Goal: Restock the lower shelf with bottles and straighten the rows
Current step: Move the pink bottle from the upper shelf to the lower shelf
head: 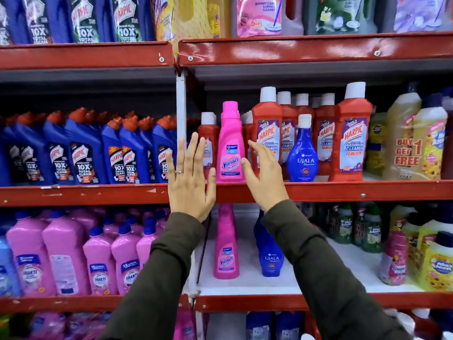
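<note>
A pink Vanish bottle (230, 143) stands upright at the front edge of the middle red shelf (343, 190). My left hand (190, 177) is open with fingers spread, just left of the bottle, thumb close to its lower side. My right hand (263, 173) is open just right of it, fingers curved, not gripping. Behind the bottle stand red Harpic bathroom cleaner bottles (268, 133) and a blue Ujala bottle (302, 153). On the lower white shelf (245, 283) stand another pink Vanish bottle (226, 246) and a blue Ujala bottle (269, 253), partly behind my right sleeve.
Blue Harpic toilet cleaner bottles (83, 153) fill the middle shelf's left bay. Pink Shakti bottles (66, 253) fill the lower left bay. Yellow bottles (416, 138) crowd the right of both shelves. A white upright post (181, 106) divides the bays.
</note>
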